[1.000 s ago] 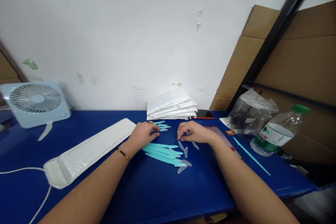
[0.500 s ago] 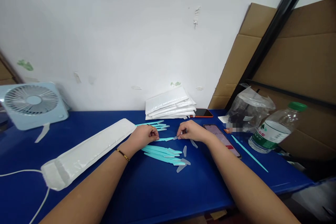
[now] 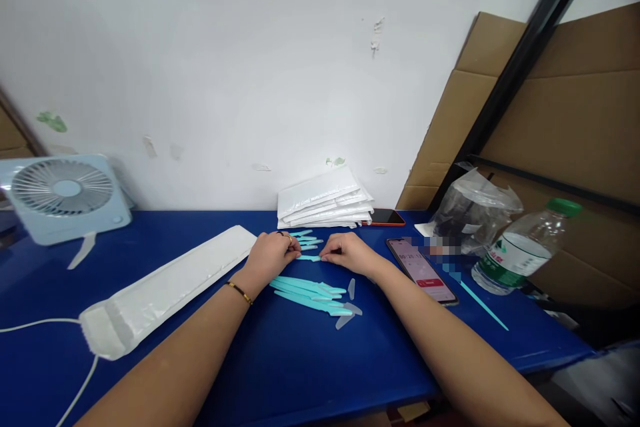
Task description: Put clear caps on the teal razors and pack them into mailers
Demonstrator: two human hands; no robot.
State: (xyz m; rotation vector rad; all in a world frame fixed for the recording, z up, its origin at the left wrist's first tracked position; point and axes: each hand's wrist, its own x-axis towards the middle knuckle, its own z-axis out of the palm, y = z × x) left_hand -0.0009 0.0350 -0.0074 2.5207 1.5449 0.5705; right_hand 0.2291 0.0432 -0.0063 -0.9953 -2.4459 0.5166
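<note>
Between my two hands lies a turquoise eyebrow razor [image 3: 309, 257]. My left hand [image 3: 274, 255], with a ring and a bracelet, pinches its handle end. At its blade end my right hand [image 3: 349, 255] has thumb and fingers closed; a clear cap there is mostly hidden by the fingertips. Just nearer to me, a fan of turquoise razors [image 3: 307, 290] rests on the table, with several loose clear caps [image 3: 351, 289] at their blade ends. More capped razors [image 3: 311, 240] lie beyond my left hand, partly covered by it.
A long white padded sleeve [image 3: 170, 287] lies left, near a fan [image 3: 67, 197] with a cable. White packets [image 3: 323, 200] are stacked by the wall. On the right are a phone [image 3: 423, 273], a single turquoise stick [image 3: 484, 305], a water bottle [image 3: 523, 253] and a plastic bag [image 3: 475, 210].
My right hand has moved left, closer to my left hand, and the razor between them sits slightly farther back. The cap at its blade end is now mostly covered by my fingers.
</note>
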